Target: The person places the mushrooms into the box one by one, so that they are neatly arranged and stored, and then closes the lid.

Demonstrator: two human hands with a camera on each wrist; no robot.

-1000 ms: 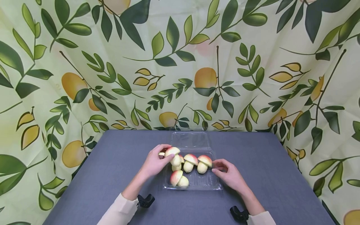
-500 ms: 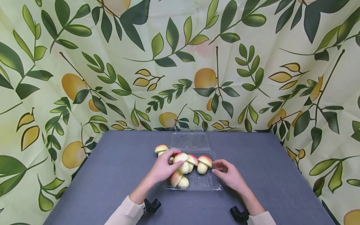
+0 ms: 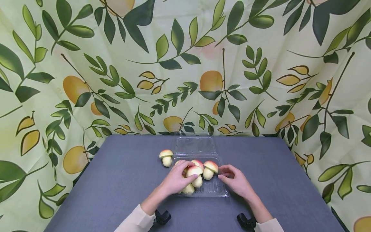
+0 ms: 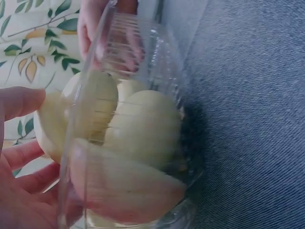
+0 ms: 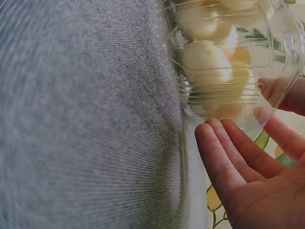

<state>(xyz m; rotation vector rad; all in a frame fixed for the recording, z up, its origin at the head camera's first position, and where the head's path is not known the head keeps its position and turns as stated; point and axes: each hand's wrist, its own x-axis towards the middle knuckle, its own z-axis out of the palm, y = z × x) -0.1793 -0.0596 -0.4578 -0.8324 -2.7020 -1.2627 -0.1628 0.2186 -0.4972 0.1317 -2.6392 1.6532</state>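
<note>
My left hand (image 3: 175, 181) grips a toy mushroom (image 3: 194, 170) with a red-and-cream cap and pale stem, over the left half of a clear plastic clamshell box (image 3: 215, 193). In the left wrist view, thumb and fingers hold that mushroom above the box rim. Several similar mushrooms lie in the box, one (image 3: 210, 170) at the right and one (image 3: 188, 189) at the front left, partly behind the hand. My right hand (image 3: 236, 180) rests at the box's right side; in the right wrist view its straight fingertips (image 5: 206, 131) are at the clear wall.
One more mushroom (image 3: 166, 158) stands on the grey-blue table (image 3: 121, 180), left of the box. The box's clear lid (image 3: 195, 145) lies open toward the back. A leaf-and-fruit patterned cloth (image 3: 185, 64) hangs behind the table and along both sides.
My left hand has carried its mushroom right and toward the front of the box, uncovering the mushroom standing on the table at the left. The right hand has stayed at the box's side.
</note>
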